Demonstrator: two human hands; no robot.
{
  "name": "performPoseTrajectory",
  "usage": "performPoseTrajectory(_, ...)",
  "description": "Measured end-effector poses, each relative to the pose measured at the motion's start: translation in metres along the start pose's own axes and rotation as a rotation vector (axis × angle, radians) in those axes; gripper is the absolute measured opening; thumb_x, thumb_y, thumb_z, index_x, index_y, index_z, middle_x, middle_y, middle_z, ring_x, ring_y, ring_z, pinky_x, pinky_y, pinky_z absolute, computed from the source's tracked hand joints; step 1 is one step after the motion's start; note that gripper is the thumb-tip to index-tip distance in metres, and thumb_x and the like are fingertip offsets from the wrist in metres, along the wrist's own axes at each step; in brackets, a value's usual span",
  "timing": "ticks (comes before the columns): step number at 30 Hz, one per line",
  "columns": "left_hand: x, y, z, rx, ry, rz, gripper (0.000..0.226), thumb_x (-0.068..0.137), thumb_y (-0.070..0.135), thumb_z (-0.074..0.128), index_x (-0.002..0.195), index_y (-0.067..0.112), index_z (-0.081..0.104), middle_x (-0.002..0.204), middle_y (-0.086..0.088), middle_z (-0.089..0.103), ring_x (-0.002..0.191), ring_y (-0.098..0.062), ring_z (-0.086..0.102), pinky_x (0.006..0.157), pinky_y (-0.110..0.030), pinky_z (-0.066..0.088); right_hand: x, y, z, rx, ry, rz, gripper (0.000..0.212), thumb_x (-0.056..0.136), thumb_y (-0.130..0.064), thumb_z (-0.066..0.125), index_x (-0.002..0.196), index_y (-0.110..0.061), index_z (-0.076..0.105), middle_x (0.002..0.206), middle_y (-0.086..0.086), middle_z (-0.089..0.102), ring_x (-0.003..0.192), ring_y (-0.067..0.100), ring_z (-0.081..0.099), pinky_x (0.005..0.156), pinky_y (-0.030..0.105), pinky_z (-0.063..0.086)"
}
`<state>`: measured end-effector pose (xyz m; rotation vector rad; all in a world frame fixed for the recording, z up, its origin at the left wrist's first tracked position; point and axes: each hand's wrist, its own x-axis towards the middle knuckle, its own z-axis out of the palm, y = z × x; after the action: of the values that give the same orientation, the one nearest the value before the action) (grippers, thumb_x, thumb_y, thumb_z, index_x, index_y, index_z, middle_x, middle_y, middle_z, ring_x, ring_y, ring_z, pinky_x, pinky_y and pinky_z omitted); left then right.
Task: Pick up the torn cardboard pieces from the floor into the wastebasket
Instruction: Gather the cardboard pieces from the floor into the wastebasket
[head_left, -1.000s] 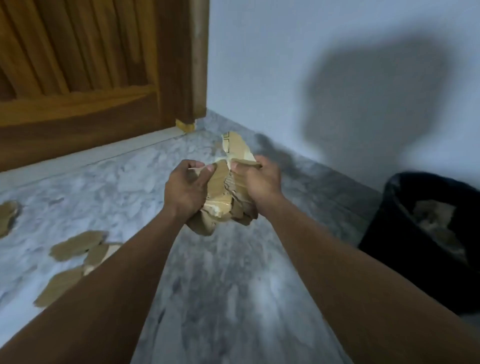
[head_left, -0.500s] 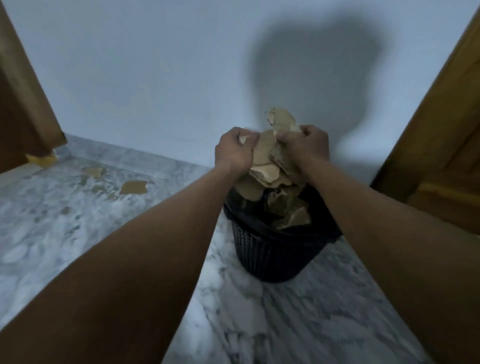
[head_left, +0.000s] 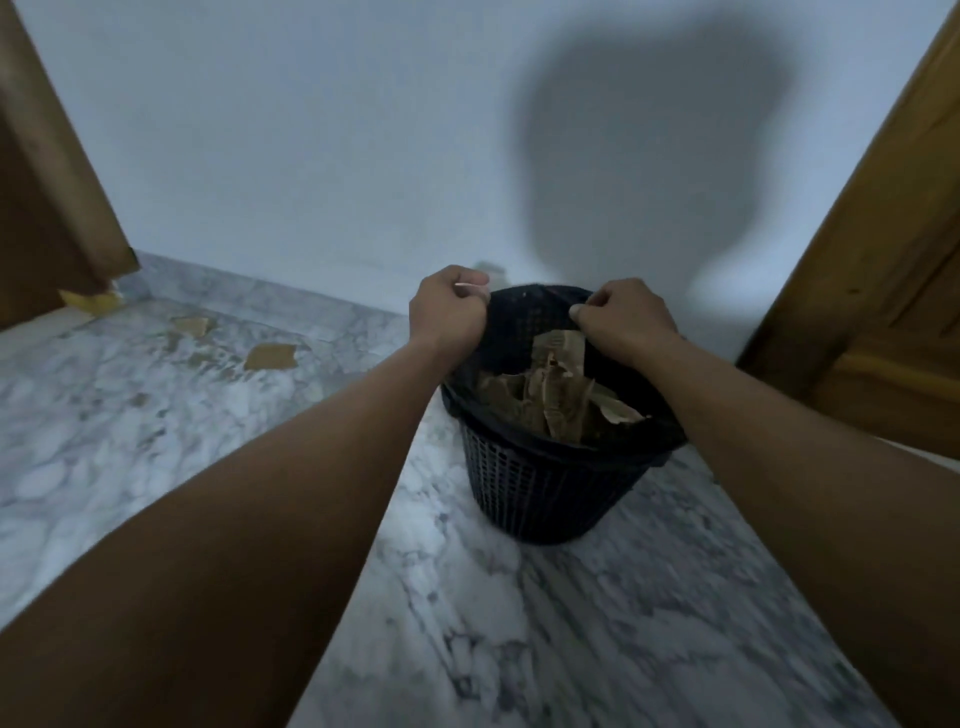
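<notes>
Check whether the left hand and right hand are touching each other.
Apart. Head view shows the wastebasket rim between left hand and right hand.

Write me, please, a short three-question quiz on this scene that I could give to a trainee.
1. True or false: the wastebasket lies tipped on its side.
2. The loose cardboard pieces on the floor lie: A) to the left of the wastebasket, near the wall; B) to its right; C) between it and the camera.
3. Fill in: the wastebasket holds torn ____.

Key: 1. False, it stands upright. 2. A. 3. cardboard.
</notes>
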<state>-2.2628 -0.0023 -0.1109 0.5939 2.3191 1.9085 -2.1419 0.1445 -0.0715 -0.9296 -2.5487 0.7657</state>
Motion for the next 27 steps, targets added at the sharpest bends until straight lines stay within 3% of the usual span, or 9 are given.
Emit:
performPoseTrajectory(4,-0.009,-0.024,-0.067,0.021,0.146,-0.003,0.016,0.094,0.015,0.055,0.099,0.022,0.069,0.094,0.001,0.072,0.084,-0.018,0.068,0.074,-0.029,0.054,-0.009,-0.058,0.032,0.015,-0.029,-0.131,0.027,0.095,-0.031,0.062,0.107,-0.008,0.068,0.108,0.01,0.067,0.097,0.027,0.061,0.083,0.033,0.048)
performPoseTrajectory(8,-0.037,-0.074,-0.155,0.085,0.303,-0.044,0.016,0.097,0.012,0.053,0.1,0.019,0.067,0.095,0.002,0.072,0.085,-0.017,0.068,0.077,-0.028,0.054,-0.028,-0.119,0.092,0.003,-0.07,-0.265,0.033,0.094,-0.034,0.059,0.12,-0.015,0.064,0.128,0.006,0.062,0.12,0.028,0.057,0.092,0.029,0.041)
performPoseTrajectory(11,-0.077,-0.119,-0.229,0.192,0.407,-0.134,0.018,0.1,0.012,0.051,0.107,0.017,0.067,0.095,0.003,0.07,0.067,-0.01,0.06,0.057,-0.022,0.046,-0.053,-0.167,0.147,0.003,-0.121,-0.362,0.035,0.094,-0.033,0.058,0.124,-0.016,0.062,0.129,0.006,0.063,0.124,0.028,0.055,0.1,0.03,0.041)
performPoseTrajectory(14,-0.127,-0.163,-0.305,0.286,0.521,-0.24,0.024,0.097,0.009,0.049,0.109,0.018,0.067,0.098,0.0,0.073,0.066,-0.017,0.061,0.054,-0.025,0.044,-0.089,-0.215,0.212,0.034,-0.201,-0.447,0.035,0.092,-0.031,0.062,0.121,-0.012,0.065,0.125,0.013,0.066,0.121,0.033,0.058,0.102,0.035,0.045)
performPoseTrajectory(17,-0.174,-0.202,-0.377,0.466,0.644,-0.362,0.024,0.095,0.014,0.049,0.11,0.022,0.066,0.099,-0.001,0.072,0.074,-0.022,0.063,0.063,-0.03,0.047,-0.131,-0.257,0.281,0.052,-0.364,-0.539,0.038,0.089,-0.04,0.058,0.112,-0.011,0.066,0.117,0.016,0.066,0.112,0.036,0.063,0.087,0.033,0.049)
performPoseTrajectory(20,-0.209,-0.243,-0.442,0.707,0.658,-0.462,0.027,0.092,0.026,0.058,0.118,0.023,0.063,0.116,-0.004,0.067,0.102,-0.03,0.064,0.084,-0.042,0.053,-0.172,-0.285,0.342,0.027,-0.554,-0.47,0.042,0.097,-0.037,0.06,0.132,-0.014,0.055,0.122,0.013,0.065,0.111,0.031,0.063,0.087,0.033,0.048)
performPoseTrajectory(24,-0.242,-0.288,-0.503,0.933,0.559,-0.587,0.066,0.082,0.057,0.067,0.139,0.03,0.048,0.146,-0.01,0.045,0.144,-0.033,0.028,0.115,-0.05,0.027,-0.216,-0.308,0.414,-0.022,-0.707,-0.471,0.047,0.098,-0.035,0.058,0.137,-0.012,0.05,0.118,0.019,0.065,0.108,0.033,0.063,0.083,0.033,0.049)
performPoseTrajectory(27,-0.251,-0.311,-0.521,1.042,0.408,-0.642,0.086,0.087,0.075,0.048,0.156,0.03,0.023,0.165,-0.014,0.013,0.154,-0.034,-0.003,0.122,-0.053,0.003,-0.246,-0.317,0.454,-0.046,-0.782,-0.479,0.049,0.099,-0.033,0.056,0.14,-0.009,0.048,0.13,0.019,0.057,0.121,0.034,0.057,0.095,0.036,0.047)
